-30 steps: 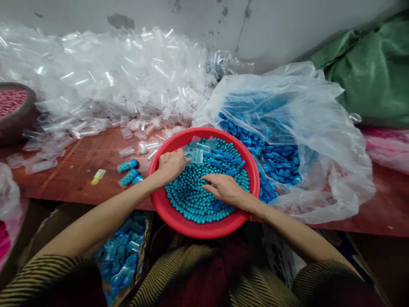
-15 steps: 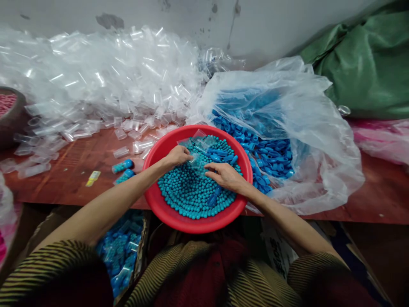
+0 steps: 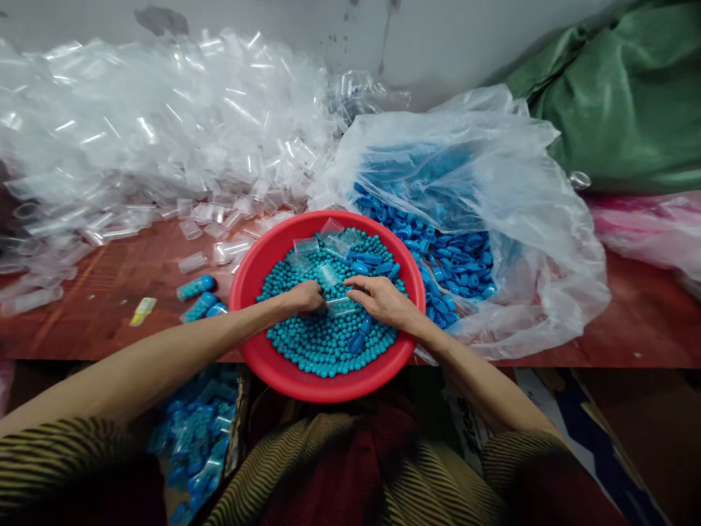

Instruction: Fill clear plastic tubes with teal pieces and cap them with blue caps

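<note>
A red basin holds many small turquoise beads. My left hand is closed low over the beads, at the left end of a clear plastic tube; its fingertips are partly hidden. Just right of that tube is my right hand, thumb and fingers curved and apart, with nothing visible between them. Behind the hands, more clear tubes rest on the beads beside several blue caps. Another blue piece lies below my right hand.
Clear tubes are heaped along the wall. An open plastic bag spills blue caps at right. Bead-filled capped tubes and a yellow label lie left on the red table. Below stands a box of filled tubes.
My left hand has moved down and nearer to me, and the clear tube at it now lies level between the hands. My right hand stays almost in place. The view has shifted slightly.
</note>
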Motion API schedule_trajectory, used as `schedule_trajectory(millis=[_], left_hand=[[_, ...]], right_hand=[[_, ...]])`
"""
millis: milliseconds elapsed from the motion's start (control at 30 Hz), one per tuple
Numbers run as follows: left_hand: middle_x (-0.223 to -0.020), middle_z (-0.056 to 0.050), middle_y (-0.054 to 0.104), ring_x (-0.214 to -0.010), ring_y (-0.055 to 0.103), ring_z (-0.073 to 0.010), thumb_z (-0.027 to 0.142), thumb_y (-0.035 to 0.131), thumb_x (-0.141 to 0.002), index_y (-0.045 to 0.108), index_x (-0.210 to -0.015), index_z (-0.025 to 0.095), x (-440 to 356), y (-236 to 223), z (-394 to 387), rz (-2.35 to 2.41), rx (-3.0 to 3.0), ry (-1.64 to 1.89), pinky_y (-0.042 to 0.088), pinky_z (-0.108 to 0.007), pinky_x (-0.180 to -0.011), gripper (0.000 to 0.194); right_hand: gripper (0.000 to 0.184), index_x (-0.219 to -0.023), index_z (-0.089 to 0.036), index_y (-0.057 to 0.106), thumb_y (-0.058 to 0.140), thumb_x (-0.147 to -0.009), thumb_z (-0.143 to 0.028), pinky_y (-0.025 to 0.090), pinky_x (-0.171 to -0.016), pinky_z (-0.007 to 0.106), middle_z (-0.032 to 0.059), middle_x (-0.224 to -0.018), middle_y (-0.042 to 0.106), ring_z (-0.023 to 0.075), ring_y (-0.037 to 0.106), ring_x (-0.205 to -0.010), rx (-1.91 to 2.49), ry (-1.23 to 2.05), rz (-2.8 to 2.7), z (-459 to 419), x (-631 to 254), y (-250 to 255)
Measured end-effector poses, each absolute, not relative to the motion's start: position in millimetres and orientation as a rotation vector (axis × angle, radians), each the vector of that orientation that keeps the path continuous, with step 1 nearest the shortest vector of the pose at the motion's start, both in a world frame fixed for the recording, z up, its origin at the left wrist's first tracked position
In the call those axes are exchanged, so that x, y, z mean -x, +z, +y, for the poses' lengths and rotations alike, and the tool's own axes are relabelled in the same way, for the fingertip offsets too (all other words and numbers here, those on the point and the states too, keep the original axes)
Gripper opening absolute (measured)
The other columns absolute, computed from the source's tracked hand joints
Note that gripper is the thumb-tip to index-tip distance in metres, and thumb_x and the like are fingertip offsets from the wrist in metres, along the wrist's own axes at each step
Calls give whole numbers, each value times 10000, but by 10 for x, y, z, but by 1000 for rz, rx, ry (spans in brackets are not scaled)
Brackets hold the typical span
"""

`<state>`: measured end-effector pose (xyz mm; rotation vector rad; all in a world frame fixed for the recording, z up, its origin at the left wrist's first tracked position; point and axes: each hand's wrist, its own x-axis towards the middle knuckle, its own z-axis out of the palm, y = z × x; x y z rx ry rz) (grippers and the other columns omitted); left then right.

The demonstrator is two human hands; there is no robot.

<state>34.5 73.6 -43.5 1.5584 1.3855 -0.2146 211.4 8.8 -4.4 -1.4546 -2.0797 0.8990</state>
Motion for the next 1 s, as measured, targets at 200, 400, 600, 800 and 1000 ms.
schedule_trajectory(millis=[200,400,600,800,1000], left_hand=[[-474,37,437,-445,418,-101,226,639,-636,526,-603,159,-623,-470,934,1229,-1364,-11,373,-234,-448,136],[-663,8,573,-612,537,-120,344,731,-590,565,-757,153,-367,-293,937,1052,-1200,175,417,-228,-527,303],[-683,13,600,-628,575,-111,297,784,-563,578,-790,143,-161,-224,888,975,-1076,225,423,-216,-552,344],[-613,7,624,-520,601,-126,247,758,-617,529,-808,146,-182,-224,795,963,-951,221,480,-246,-514,315],[-582,-18,620,-476,615,-136,207,659,-727,523,-758,117,-179,-132,621,965,-842,270,473,-214,-429,166]], right_hand=[[281,-1090,-141,643,503,-875,-256,432,-700,252,44,-881,694,148,612,-757,1448,903,-1993,137,-2175,-31],[211,-1021,-176,649,505,-878,-233,427,-764,278,54,-979,682,184,611,-901,1574,711,-2302,36,-2334,-17],[216,-909,-182,624,413,-889,-139,380,-563,282,90,-968,611,207,574,-819,1481,373,-2958,-328,-2159,-9],[159,-914,-165,631,482,-873,-199,374,-608,285,109,-957,632,213,576,-836,1505,468,-3027,-194,-2077,-23],[203,-916,-179,625,504,-884,-339,343,-616,249,48,-796,664,180,595,-750,1598,832,-2660,43,-2129,24]])
